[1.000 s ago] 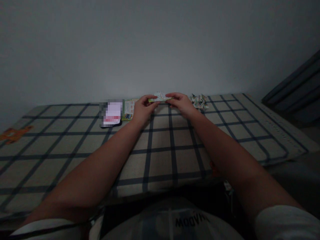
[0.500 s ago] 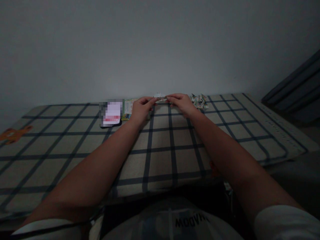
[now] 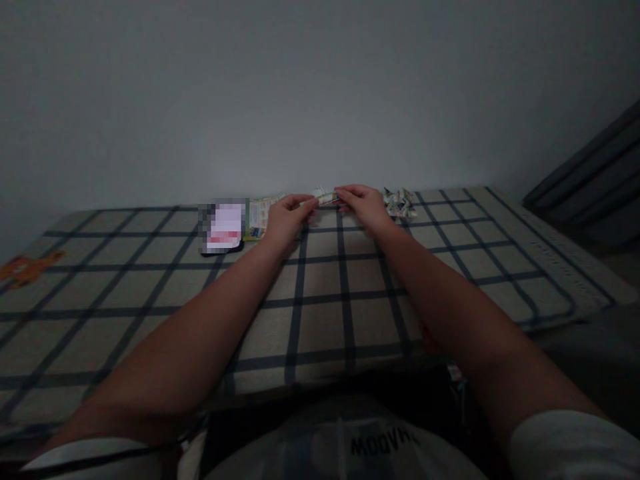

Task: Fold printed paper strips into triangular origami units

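Note:
Between my hands is a narrow folded strip of printed paper (image 3: 328, 198), raised a little over the far side of the table. My left hand (image 3: 289, 217) pinches its left end between thumb and fingers. At the other end, the fingertips of my right hand (image 3: 364, 203) are closed on the paper. Printed sheets (image 3: 259, 217) with green edges lie just left of my left hand and partly behind it. Right of my right hand sits a cluster of pointed, folded paper pieces (image 3: 399, 203). Some white paper (image 3: 320, 190) shows behind the strip, mostly hidden.
A phone (image 3: 223, 248) with a lit, blurred screen lies left of the sheets. The table wears a checked cloth (image 3: 325, 267) with an orange figure (image 3: 30, 268) at far left. A pale wall (image 3: 320, 93) rises behind, and dark grey curtain-like folds (image 3: 595, 173) hang at right.
The paper strip has turned in my fingers, so its coloured printed face now shows where a thin edge showed before. My left hand has shifted slightly right.

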A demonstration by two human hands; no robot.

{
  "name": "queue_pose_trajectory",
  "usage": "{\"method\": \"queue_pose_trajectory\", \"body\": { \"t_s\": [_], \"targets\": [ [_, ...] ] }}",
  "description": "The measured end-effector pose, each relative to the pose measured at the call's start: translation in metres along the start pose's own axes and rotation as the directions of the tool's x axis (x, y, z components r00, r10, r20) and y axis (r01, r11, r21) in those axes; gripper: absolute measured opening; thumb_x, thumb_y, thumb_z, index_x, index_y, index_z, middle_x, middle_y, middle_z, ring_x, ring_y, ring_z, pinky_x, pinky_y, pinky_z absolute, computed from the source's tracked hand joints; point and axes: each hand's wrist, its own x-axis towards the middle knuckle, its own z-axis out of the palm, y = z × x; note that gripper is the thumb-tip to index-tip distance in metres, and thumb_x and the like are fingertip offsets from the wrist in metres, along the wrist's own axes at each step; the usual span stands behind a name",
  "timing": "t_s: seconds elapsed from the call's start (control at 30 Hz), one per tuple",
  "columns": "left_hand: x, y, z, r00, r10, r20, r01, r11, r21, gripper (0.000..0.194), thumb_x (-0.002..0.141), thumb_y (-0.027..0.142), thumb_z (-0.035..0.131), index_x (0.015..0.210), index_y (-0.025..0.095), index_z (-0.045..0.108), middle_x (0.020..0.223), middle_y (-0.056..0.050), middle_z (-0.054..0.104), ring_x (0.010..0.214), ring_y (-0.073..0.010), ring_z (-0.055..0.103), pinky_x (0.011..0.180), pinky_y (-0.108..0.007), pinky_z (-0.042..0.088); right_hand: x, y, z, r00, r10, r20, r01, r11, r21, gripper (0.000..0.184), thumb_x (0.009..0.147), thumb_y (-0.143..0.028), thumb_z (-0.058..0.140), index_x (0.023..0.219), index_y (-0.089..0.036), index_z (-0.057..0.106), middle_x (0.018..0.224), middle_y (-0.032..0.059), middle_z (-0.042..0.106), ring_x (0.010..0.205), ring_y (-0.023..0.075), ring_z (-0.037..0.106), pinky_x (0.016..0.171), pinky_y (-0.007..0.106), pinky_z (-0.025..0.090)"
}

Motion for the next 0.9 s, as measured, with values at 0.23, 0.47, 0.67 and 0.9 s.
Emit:
{"method": "queue_pose_trajectory", "body": {
  "t_s": [0.23, 0.47, 0.67, 0.9],
  "targets": [
    [-0.008, 0.009, 0.003, 0.972, -0.147, 0.185, 0.169, 0.980, -0.107, 0.062, 0.069, 0.021, 0.077, 0.130, 0.023, 0.064, 0.084, -0.001, 0.069, 0.065, -0.0150, 0.066, 0.057, -0.027, 0.056, -0.006, -0.007, -0.002, 0.995, 0.026, 0.096, -0.029, 0.999, 0.031, 0.042, 0.081, -0.031, 0.083, 0.122, -0.024, 0.074, 0.087, 0.0000, 0.076, 0.078, 0.0131, 0.069, 0.070, 0.025, 0.059],
    [-0.012, 0.007, 0.005, 0.959, -0.164, 0.231, 0.189, 0.978, -0.092, 0.039, 0.069, 0.038, 0.090, 0.096, 0.020, 0.068, 0.089, -0.004, 0.072, 0.069, -0.0155, 0.068, 0.053, -0.025, 0.055, -0.010, -0.014, 0.001, 0.985, 0.036, 0.168, -0.039, 0.999, 0.013, 0.056, 0.079, -0.024, 0.084, 0.133, -0.028, 0.068, 0.075, -0.0048, 0.072, 0.068, 0.0116, 0.063, 0.068, 0.023, 0.056],
    [-0.006, -0.003, 0.005, 0.981, -0.057, 0.185, 0.085, 0.986, -0.146, 0.043, 0.064, 0.040, 0.095, 0.088, 0.018, 0.066, 0.074, 0.000, 0.070, 0.061, -0.0107, 0.063, 0.054, -0.022, 0.049, -0.008, -0.008, 0.005, 0.989, 0.077, 0.128, -0.084, 0.995, 0.051, 0.033, 0.082, -0.035, 0.084, 0.111, -0.022, 0.074, 0.083, 0.0004, 0.074, 0.072, 0.0117, 0.067, 0.068, 0.023, 0.057],
    [-0.005, -0.008, 0.002, 0.986, -0.052, 0.160, 0.062, 0.996, -0.056, 0.047, 0.064, 0.046, 0.095, 0.092, 0.018, 0.071, 0.082, -0.002, 0.075, 0.070, -0.0133, 0.069, 0.065, -0.025, 0.058, -0.009, -0.003, 0.005, 0.976, 0.050, 0.212, -0.044, 0.998, -0.033, 0.028, 0.079, -0.043, 0.084, 0.080, -0.017, 0.074, 0.077, 0.0012, 0.071, 0.071, 0.0109, 0.062, 0.067, 0.022, 0.054]
  ]
}}
